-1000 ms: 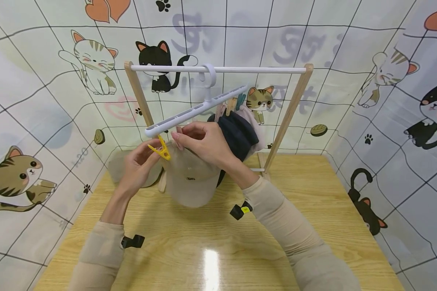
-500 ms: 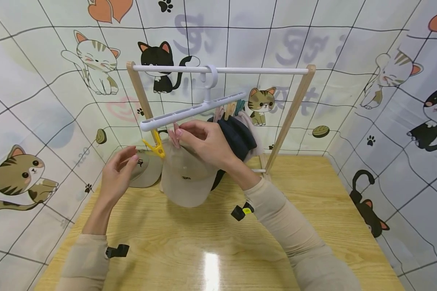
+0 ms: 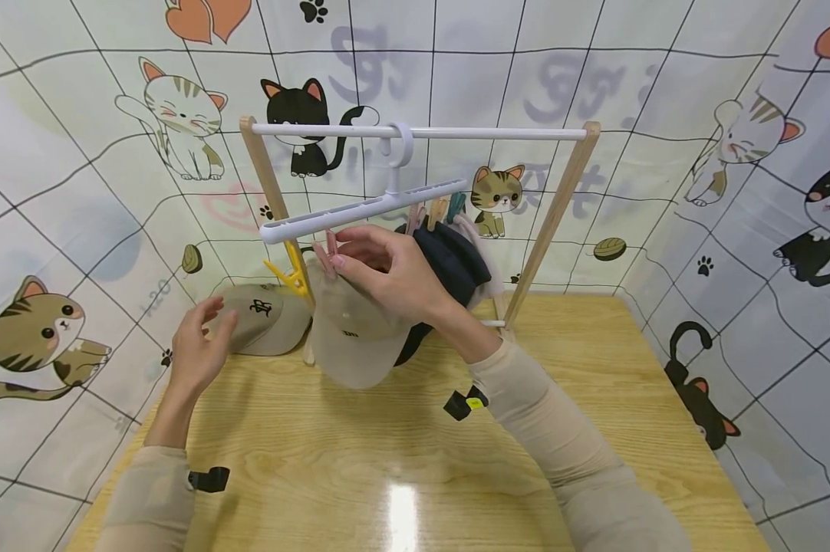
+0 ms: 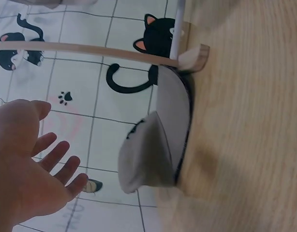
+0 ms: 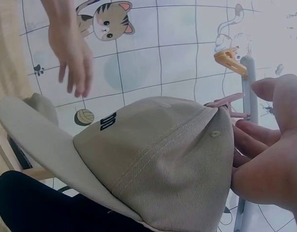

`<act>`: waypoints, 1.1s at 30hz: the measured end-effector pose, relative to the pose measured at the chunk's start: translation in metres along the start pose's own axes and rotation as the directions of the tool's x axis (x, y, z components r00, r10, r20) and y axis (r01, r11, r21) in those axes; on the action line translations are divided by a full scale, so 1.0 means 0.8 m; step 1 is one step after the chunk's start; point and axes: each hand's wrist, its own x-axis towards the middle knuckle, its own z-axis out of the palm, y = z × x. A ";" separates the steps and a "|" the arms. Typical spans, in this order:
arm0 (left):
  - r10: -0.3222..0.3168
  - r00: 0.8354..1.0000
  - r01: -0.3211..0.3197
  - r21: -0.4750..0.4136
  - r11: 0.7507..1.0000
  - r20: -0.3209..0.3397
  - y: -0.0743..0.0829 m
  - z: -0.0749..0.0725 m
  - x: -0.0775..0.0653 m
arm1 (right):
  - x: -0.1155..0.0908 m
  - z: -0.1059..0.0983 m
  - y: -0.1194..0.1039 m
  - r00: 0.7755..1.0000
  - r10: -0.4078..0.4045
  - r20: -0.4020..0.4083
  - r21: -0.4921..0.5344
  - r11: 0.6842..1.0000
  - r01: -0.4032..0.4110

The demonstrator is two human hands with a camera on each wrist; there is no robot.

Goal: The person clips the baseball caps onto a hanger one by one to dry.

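A beige cap [image 3: 360, 337] with small dark lettering hangs from a pink clothespin [image 3: 324, 259] under the left part of a white hanger [image 3: 360, 213]. My right hand [image 3: 394, 272] is beside that clothespin, thumb and fingers parted around its handles and close to the cap's crown in the right wrist view. The clothespin's handles are spread apart. To its left dangles a yellow clothespin [image 3: 292, 276]. My left hand [image 4: 37, 159] is off the hanger with its fingers loosely extended, holding nothing. Behind it, a second beige cap [image 3: 263, 318] with a dark emblem lies on the table.
The hanger hooks over the white rail [image 3: 498, 134] of a wooden-sided rack [image 3: 551, 222]. A dark navy cap [image 3: 452, 261] and a pale pink one [image 3: 487, 276] hang at its right end by more clothespins [image 3: 437, 208]. Everything stands on a wood-grain table [image 3: 360, 460].
My left hand has left the yellow clothespin and moved left and down, uncovering the cap on the table. The hanger has levelled slightly. My right hand has loosened around the pink clothespin.
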 end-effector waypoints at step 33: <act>-0.480 0.861 0.502 -0.139 0.853 0.167 -0.096 0.008 0.050 | -0.017 0.004 -0.015 0.999 -0.051 0.011 -0.121 0.991 0.052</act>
